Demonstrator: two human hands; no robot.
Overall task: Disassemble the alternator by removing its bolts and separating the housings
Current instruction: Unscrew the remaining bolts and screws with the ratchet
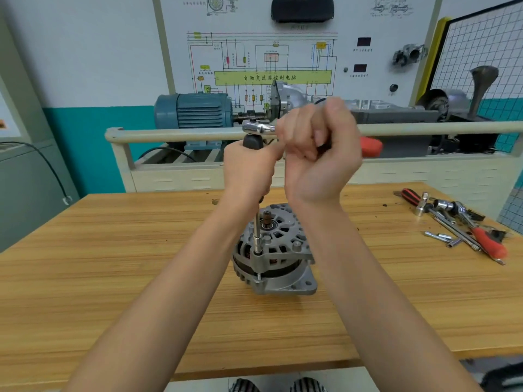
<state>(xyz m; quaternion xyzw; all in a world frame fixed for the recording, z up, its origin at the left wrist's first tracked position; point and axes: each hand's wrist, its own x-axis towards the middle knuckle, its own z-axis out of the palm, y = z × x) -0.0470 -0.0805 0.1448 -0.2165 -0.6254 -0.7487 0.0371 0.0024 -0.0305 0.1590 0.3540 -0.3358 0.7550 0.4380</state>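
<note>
Wooden tabletop [113,278] fills the lower view. Alternator [273,256] sits near its centre, shaft end up, grey ribbed housings stacked with a dark band between. Loose tools [464,222] lie at 3 o'clock from it, well apart: sockets, extension bars, a red-handled and a red-black-handled driver. Ratchet wrench [259,127] is held level above the alternator at 12 o'clock, chrome head left, orange grip end [370,147] sticking out right. Right hand [319,148] wraps tight round the ratchet handle. Left hand [249,171] is curled round a black grip just under the ratchet head. Thin extension bar [256,224] drops from it, upright, its socket on a bolt at the alternator's 9 o'clock edge; bolt head itself probably hidden inside the socket.
</note>
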